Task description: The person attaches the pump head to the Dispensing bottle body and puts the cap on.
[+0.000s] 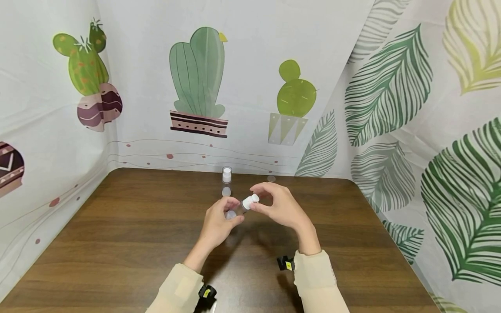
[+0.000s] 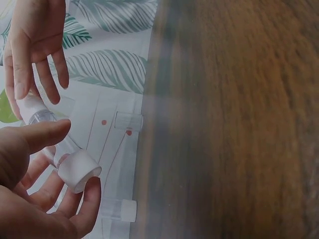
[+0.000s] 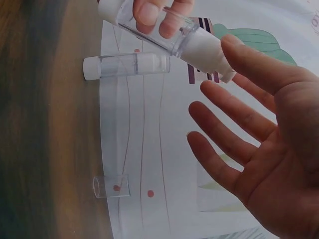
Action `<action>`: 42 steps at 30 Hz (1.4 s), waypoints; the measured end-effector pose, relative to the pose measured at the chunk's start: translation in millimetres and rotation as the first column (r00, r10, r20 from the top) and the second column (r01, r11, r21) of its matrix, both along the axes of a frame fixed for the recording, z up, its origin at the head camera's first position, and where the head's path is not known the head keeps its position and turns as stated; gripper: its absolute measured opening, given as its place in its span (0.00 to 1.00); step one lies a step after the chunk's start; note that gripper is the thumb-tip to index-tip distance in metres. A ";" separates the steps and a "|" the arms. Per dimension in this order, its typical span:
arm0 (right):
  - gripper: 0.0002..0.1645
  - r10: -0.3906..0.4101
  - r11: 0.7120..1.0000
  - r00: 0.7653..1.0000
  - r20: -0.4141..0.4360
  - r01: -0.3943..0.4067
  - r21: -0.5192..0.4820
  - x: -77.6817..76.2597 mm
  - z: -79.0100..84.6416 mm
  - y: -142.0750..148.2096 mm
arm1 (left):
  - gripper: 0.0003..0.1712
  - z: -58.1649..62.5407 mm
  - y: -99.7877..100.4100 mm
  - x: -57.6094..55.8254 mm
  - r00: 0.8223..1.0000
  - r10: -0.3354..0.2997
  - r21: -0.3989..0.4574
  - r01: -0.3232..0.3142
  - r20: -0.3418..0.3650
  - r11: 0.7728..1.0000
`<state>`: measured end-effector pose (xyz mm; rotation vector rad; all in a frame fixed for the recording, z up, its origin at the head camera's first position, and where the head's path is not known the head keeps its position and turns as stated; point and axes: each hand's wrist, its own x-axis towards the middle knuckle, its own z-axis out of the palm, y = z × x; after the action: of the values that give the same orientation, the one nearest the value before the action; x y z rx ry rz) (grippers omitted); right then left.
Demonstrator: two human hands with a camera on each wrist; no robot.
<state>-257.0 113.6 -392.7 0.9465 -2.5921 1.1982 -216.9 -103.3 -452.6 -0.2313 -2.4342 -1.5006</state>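
Note:
Tilted above the table, a small clear pump bottle (image 3: 164,27) with a white base and a white pump head (image 1: 250,201) is held between both hands. My left hand (image 1: 219,221) grips its transparent body, thumb on one side and fingers on the other, near the white base (image 2: 79,171). At the upper end, my right hand (image 1: 283,205) pinches the white pump head between thumb and index finger. The other right fingers spread out loosely, as the right wrist view shows. The bottle's inside looks see-through.
A second clear bottle (image 3: 118,65) with a white base and a clear cover stands near the table's back edge. To its right is a loose clear cap (image 3: 112,186). Behind the wooden table (image 1: 129,234) hangs a printed cloth (image 1: 250,87) with cacti and leaves.

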 end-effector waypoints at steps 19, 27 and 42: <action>0.21 0.094 0.996 0.996 -0.015 -0.093 0.009 1.7 0.0 -2.0 | 0.21 -0.2 0.3 0.2 1.000 -0.007 0.007 0.007 0.015 1.000; 0.17 0.101 0.995 0.995 -0.016 -0.101 0.013 0.7 -1.0 -3.1 | 0.21 -0.9 0.1 0.1 1.000 -0.009 0.011 0.009 0.019 1.000; 0.11 0.049 0.998 0.999 0.016 -0.050 0.030 0.9 -2.5 -5.5 | 0.21 0.0 0.2 0.8 1.000 -0.016 0.012 0.015 0.018 1.000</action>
<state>-256.1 108.1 -395.3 1.0171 -2.6206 1.1862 -216.1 -103.0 -452.6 -0.2358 -2.4419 -1.5298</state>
